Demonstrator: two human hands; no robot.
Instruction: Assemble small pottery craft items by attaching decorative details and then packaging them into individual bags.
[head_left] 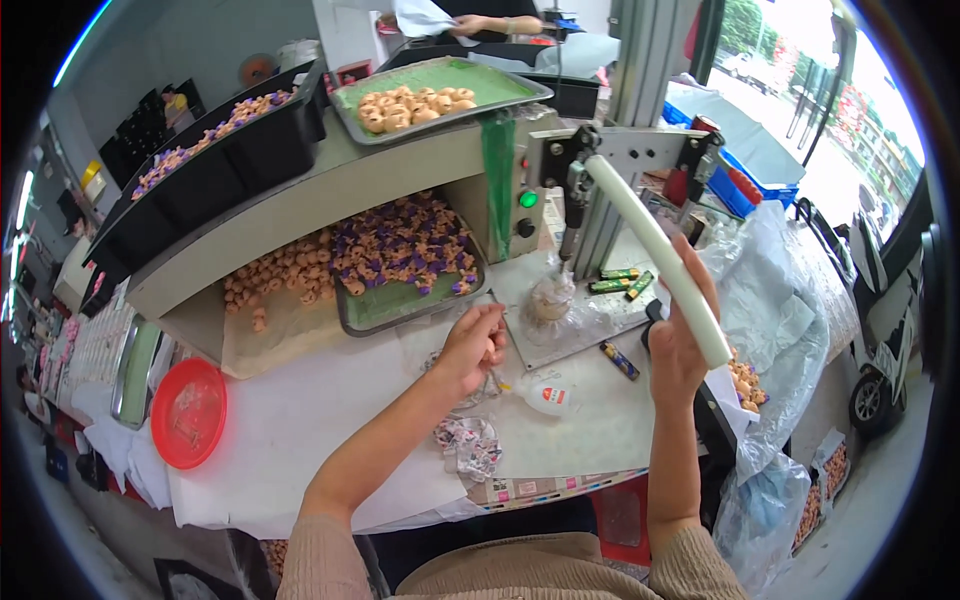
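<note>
My right hand [682,325] grips the long white curved lever [655,235] of a hand press [575,200], which stands at the right of the table. Beneath the press head, on a metal base plate [600,325], sits a round piece wrapped in clear plastic [550,298]. My left hand [476,345] is just left of that plate, fingers pinched together; a small peach-coloured bit shows between them, too small to make out. A clear squeeze bottle [548,396] with a red-and-white label lies below, beside a crumpled patterned cloth [468,446].
Behind my left hand, a tray [365,318] holds many peach-and-purple small pieces, with round peach pieces [285,265] beside it. A green-lined tray [500,85] and black bin [220,165] sit on the shelf. A red basin [190,415] stands left; green tubes [625,282] lie by the press.
</note>
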